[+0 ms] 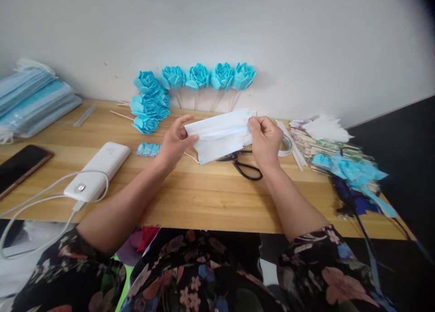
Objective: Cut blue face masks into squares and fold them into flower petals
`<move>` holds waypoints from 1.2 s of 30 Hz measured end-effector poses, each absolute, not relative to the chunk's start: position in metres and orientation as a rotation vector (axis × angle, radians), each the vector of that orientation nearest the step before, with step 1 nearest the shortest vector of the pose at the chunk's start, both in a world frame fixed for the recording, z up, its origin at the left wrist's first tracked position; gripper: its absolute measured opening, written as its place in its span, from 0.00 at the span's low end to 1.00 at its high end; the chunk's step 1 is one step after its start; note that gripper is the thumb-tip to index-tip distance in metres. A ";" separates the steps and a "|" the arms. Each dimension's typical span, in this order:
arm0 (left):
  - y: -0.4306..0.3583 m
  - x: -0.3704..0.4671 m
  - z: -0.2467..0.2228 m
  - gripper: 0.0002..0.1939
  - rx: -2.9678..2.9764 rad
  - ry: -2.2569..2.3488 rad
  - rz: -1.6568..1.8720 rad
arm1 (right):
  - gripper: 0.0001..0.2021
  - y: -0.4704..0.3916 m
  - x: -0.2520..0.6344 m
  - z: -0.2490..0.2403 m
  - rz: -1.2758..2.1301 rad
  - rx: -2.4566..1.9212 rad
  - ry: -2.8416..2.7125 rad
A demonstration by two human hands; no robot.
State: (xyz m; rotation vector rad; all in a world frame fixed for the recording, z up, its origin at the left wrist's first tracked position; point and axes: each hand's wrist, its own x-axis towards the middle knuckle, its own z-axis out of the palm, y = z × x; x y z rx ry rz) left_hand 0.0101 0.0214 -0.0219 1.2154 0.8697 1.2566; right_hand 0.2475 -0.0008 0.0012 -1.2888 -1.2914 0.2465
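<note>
A pale blue and white disposable face mask (219, 135) is stretched between my two hands above the table. My left hand (175, 140) holds its left edge, thumb in front and the index finger raised by the top corner. At the other end, my right hand (267, 137) pinches the mask between thumb and curled fingers. An ear loop hangs at the lower left corner. Behind and below the mask lie black-handled scissors (249, 170), partly hidden. A small folded blue strip (148, 149) rests on the table beside my left hand.
Blue paper-like flowers on sticks (198, 76) lean against the wall. At left are stacked masks (37, 99), a phone (23, 167) and a cabled white power bank (98, 171). At right lie a tape roll (286, 145), sticks (306, 144) and blue scraps (353, 169).
</note>
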 end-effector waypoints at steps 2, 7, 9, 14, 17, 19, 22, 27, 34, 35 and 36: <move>0.021 0.010 -0.021 0.37 1.166 0.824 1.253 | 0.21 0.000 0.248 0.000 0.258 -1.282 -1.279; 0.015 0.015 -0.023 0.43 0.961 0.739 1.090 | 0.23 0.007 0.253 -0.008 0.306 -1.247 -1.196; 0.014 0.017 -0.024 0.47 0.950 0.722 1.042 | 0.24 0.009 0.254 -0.009 0.322 -1.248 -1.154; 0.015 0.020 -0.029 0.51 1.065 0.731 1.076 | 0.27 0.010 0.253 -0.009 0.339 -1.245 -1.115; 0.016 0.019 -0.029 0.43 1.114 0.765 1.138 | 0.27 0.010 0.253 -0.009 0.297 -1.261 -1.139; 0.017 0.019 -0.029 0.38 1.139 0.783 1.159 | 0.26 0.010 0.254 -0.010 0.282 -1.251 -1.136; 0.017 0.018 -0.028 0.37 1.146 0.775 1.157 | 0.25 0.011 0.255 -0.010 0.291 -1.220 -1.118; 0.015 0.019 -0.027 0.43 0.994 0.743 1.119 | 0.23 0.013 0.255 -0.011 0.309 -1.184 -1.111; 0.014 0.021 -0.029 0.48 1.093 0.727 1.043 | 0.24 0.011 0.254 -0.010 0.282 -1.217 -1.116; 0.015 0.021 -0.031 0.48 1.139 0.735 1.025 | 0.24 0.011 0.254 -0.010 0.279 -1.216 -1.117; 0.016 0.020 -0.033 0.47 1.189 0.748 1.005 | 0.24 0.011 0.255 -0.009 0.272 -1.212 -1.114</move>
